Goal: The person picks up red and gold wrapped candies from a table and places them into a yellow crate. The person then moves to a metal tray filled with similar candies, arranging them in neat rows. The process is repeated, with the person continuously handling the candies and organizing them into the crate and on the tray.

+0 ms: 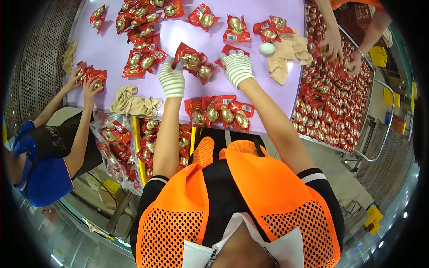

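Note:
My left hand (pixel 171 79), in a striped knit glove, grips the edge of a red packet (pixel 190 60) with a gold egg-shaped bulge. Another gold-bulged packet (pixel 205 72) lies against it on the lilac tabletop (pixel 214 87). My right hand (pixel 237 68), gloved alike, has its fingers closed over a red packet (pixel 234 49); most of that packet is hidden beneath them. Nearer my body, a row of several red-and-gold packets (pixel 219 114) lies along the table's edge. Beyond my hands are single packets (pixel 236 28) and a pile (pixel 140 20).
A pale egg (pixel 266 48) sits by a tan cloth (pixel 288 53); another cloth (pixel 134 102) lies left. A co-worker's hands (pixel 88 83) handle packets at left. Another person's hands (pixel 331 47) reach over a packet-filled cart (pixel 330 107). Packet-filled bins (pixel 135 147) stand below the edge.

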